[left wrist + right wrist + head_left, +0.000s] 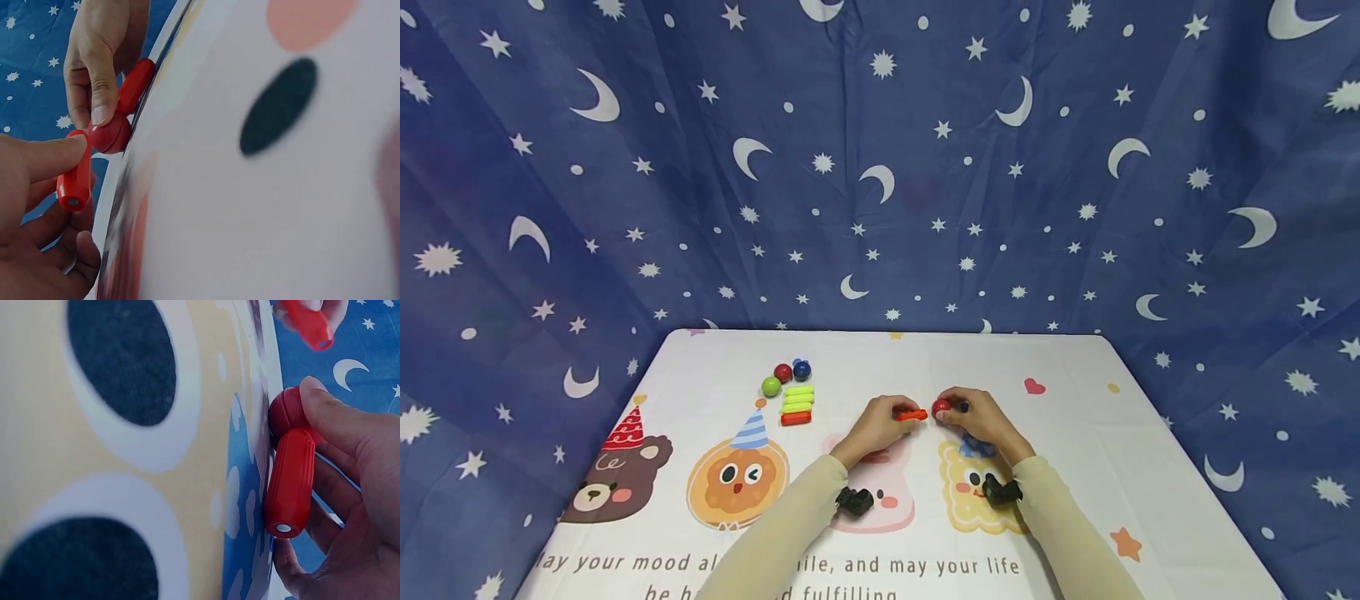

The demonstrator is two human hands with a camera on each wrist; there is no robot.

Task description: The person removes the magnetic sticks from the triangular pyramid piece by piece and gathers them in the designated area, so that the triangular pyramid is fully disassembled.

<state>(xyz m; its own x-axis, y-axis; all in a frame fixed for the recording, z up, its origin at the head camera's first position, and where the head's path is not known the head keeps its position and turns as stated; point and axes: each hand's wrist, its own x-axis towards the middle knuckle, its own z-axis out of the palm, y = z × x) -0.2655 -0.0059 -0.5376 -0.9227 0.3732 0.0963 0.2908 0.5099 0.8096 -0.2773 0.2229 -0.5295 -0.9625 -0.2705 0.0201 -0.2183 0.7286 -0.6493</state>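
Above the table's (1075,467) middle, the left hand (874,427) pinched a smooth red stick (913,414). The right hand (981,421) clamped a glossy red ball (940,407) joined to another stick (289,481), mostly hidden from the head camera.

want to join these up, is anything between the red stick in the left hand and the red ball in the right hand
Nothing visible. The left hand pinches a short red plastic stick, its end facing the glossy red ball gripped by the right hand. Only an open gap over the printed tablecloth separates them.

Three balls (786,376) by stacked sticks (797,404); cartoon tablecloth (1075,467); starry backdrop (880,167).
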